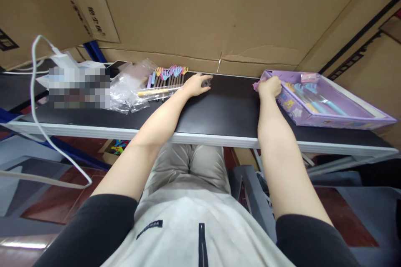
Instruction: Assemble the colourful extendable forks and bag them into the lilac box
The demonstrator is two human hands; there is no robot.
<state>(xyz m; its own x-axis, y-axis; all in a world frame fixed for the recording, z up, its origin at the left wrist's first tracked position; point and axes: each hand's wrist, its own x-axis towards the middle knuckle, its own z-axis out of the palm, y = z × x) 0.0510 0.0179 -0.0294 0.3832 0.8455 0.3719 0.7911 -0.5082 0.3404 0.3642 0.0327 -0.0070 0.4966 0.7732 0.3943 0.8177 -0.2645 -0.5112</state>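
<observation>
Along the far edge of the black table (pixel 219 108), near its middle, the left hand (pixel 196 85) lies palm down with the fingers loosely curled. A small dark shape sits at its fingertips, and I cannot tell whether the hand pinches it or only touches it. Just to the left of that hand, against the far edge, lies a bundle of hand-topped sticks (pixel 171 73) in pink, blue and yellow. The tops point toward the cardboard wall (pixel 219 16) behind the table.

Nearer the left end, crumpled clear plastic bags (pixel 125 87) lie beside the bundle. One holds a yellow stick (pixel 156 90) that lies crosswise, with its tip close to the left wrist. A white cable (pixel 34 91) loops from the far left corner down over the near edge.

Toward the right end, the right hand (pixel 269 87) is closed around the left corner of a purple box (pixel 313 117). A scrap of pink shows at its knuckles. The box is open and lies slantwise across the right end of the table. Several blue-handled pieces (pixel 319 101) lie side by side inside it. The two hands are well apart, with bare tabletop between them, and both forearms cross the white near edge.
</observation>
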